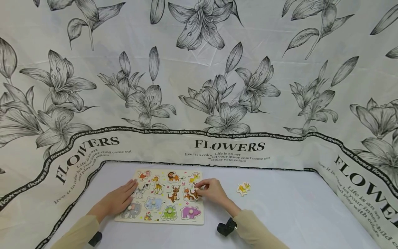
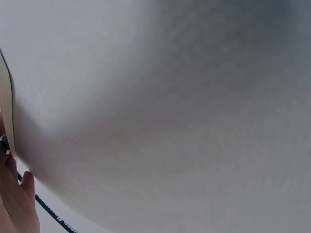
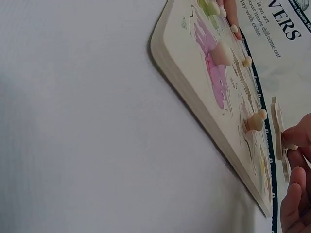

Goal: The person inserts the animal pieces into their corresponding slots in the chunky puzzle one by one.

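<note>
A wooden peg puzzle board (image 1: 199,221) with animal pictures lies flat on the white cloth. Along its left edge rests my left hand (image 1: 119,197), fingers stretched out; in the left wrist view only part of that hand (image 2: 19,204) shows at the lower left. Over the board's right side, my right hand (image 1: 212,191) pinches a wooden puzzle piece (image 3: 278,128) by its knob. The piece appears edge-on and raised off the board in the right wrist view, so its picture is hidden there. Off to the right lies a loose yellow horned-animal piece (image 1: 244,189).
Knobbed pieces such as a purple hippo (image 1: 191,212), a green frog (image 1: 169,212) and an elephant (image 1: 130,210) sit in the board. A flower-printed curtain (image 1: 230,148) stands behind the table. A black device (image 1: 227,227) is worn at the right wrist.
</note>
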Demonstrator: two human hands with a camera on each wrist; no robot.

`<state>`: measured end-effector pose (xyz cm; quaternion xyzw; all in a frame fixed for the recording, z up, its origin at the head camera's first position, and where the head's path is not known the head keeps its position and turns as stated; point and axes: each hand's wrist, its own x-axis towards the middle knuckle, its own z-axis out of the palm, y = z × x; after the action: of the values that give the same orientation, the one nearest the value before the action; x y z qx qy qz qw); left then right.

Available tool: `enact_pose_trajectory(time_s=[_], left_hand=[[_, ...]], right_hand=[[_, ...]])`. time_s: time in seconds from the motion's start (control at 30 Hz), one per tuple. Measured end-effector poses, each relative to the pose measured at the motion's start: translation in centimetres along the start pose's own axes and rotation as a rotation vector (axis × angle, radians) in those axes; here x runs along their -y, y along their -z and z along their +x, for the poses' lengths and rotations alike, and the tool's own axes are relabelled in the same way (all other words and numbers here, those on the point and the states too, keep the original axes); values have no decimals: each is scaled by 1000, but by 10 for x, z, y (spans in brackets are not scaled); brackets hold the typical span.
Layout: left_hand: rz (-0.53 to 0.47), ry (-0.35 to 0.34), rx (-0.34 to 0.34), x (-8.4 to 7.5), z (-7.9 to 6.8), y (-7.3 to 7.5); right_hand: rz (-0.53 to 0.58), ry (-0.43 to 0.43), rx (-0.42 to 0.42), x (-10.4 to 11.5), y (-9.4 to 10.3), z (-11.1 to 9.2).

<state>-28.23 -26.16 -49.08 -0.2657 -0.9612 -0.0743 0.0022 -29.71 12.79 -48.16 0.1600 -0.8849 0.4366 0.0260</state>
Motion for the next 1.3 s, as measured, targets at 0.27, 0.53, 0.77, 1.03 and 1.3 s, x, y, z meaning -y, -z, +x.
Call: enact_pose_trajectory(time_s=[0.27,0.53,0.77,1.03,1.3], left_hand=[[5,0,4,1,1,0],[12,3,18,1,1,-1],[44,-8,14,2,1,-3],[70,-25,-3,2,0,-3],[88,-26,-5,2,0,-3]], right_hand=[[-9,30,36,9,-11,10],[-5,50,64,15,-22,17],[5,52,94,20,-31,23],[12,53,125,23,-43,27],[-12,53,122,28,-53,30]])
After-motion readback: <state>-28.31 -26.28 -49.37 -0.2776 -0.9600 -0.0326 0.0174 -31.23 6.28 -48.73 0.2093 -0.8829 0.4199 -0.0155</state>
